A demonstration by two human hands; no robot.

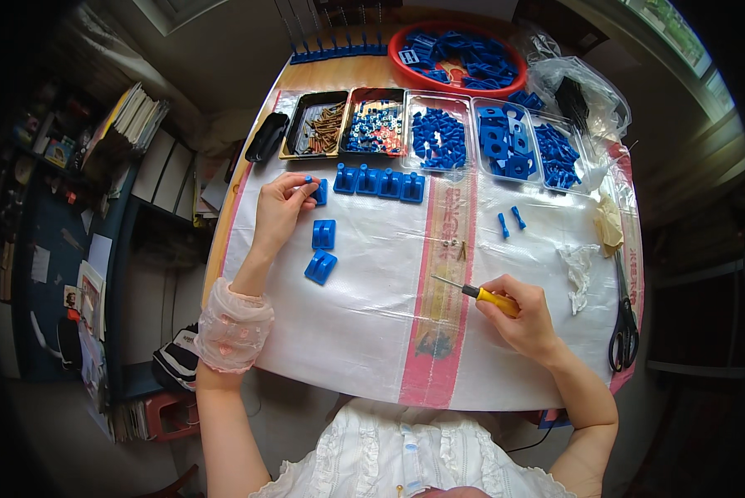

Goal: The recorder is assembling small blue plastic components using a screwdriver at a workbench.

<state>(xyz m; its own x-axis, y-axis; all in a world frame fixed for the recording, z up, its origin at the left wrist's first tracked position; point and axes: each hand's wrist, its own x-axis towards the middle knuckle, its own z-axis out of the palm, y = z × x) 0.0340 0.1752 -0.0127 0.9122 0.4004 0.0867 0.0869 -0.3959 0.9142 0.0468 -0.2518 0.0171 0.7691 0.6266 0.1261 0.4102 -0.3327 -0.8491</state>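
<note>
This looks like the fitting step of a small assembly job: a blue block is being picked or set while the screwdriver waits. The left hand [279, 207] has its fingers [302, 189] pinched together on a blue block [319, 192] at the left end of a row of blocks [380, 183], just beyond the fingertips. Two more blocks [323, 249] lie on the surface just right of that hand's wrist. The right hand [529, 319] is curled tight around the yellow handle of a screwdriver [476, 292], its tip pointing left from the fingers and held a little off the surface. A few small screws [455, 245] lie just past the tip. Trays [439, 124] of screws and blue parts sit well beyond both hands; scissors [624, 324] lie off to the right. By my reading, the next move calls for bringing block and driver together, with a screw seated first.
</note>
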